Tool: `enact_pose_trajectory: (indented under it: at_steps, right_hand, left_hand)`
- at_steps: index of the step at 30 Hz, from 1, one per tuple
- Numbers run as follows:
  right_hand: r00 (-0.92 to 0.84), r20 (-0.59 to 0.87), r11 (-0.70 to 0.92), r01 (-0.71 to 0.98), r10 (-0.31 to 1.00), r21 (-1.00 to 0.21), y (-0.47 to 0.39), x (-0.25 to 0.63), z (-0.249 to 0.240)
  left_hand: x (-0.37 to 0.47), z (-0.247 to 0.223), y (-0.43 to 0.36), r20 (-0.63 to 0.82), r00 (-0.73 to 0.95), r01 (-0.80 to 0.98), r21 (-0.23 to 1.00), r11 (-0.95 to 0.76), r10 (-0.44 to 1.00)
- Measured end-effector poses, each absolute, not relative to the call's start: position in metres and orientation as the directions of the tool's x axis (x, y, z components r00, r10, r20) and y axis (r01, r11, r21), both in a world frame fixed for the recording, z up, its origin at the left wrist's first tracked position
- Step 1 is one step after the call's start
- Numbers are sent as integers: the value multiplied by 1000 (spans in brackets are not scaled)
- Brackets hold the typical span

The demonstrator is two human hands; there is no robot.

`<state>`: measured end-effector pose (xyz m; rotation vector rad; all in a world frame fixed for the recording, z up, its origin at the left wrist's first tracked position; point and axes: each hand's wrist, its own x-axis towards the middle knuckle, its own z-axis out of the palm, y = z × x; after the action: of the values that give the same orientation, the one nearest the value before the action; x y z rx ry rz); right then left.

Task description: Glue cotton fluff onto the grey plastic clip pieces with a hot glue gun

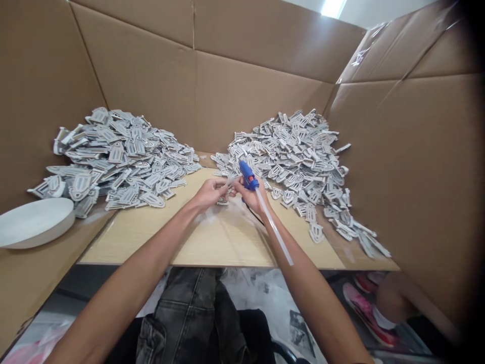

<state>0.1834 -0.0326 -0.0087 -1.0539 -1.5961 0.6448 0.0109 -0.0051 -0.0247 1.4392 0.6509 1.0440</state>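
Observation:
My right hand (255, 198) is wrapped round a blue glue gun (248, 176), whose nozzle points away from me. A long translucent glue stick (276, 230) runs out of its back end and lies along my right forearm. My left hand (208, 194) is closed in a pinch beside it, fingertips close to those of the right. Something thin and whitish (229, 183) shows between the two hands, too blurred to name. Just beneath the fingers sits a small grey plastic piece (223, 201), partly hidden.
Heaps of grey slotted plastic pieces lie at the left (129, 156) and right (295, 156) of the pale board (144, 237). A round white dish (38, 222) stands at far left. Cardboard walls (261, 91) enclose the table. Another person's leg and pink shoe (369, 313) show at lower right.

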Motion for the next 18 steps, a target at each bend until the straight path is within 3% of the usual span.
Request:
enact_pose_trajectory:
  at_steps: [3, 8, 18]
  right_hand:
    - [-24, 515, 479, 404, 857, -779, -33, 190, -9]
    - [-47, 609, 488, 650, 792, -583, -41, 196, -6]
    - [-177, 603, 539, 681, 777, -495, -38, 195, -10]
  left_hand:
    - [8, -27, -3, 191, 379, -109, 981, -162, 905]
    - [3, -23, -4, 227, 363, -28, 972, -233, 904]
    - [8, -34, 1, 271, 400, 6, 954, -299, 875]
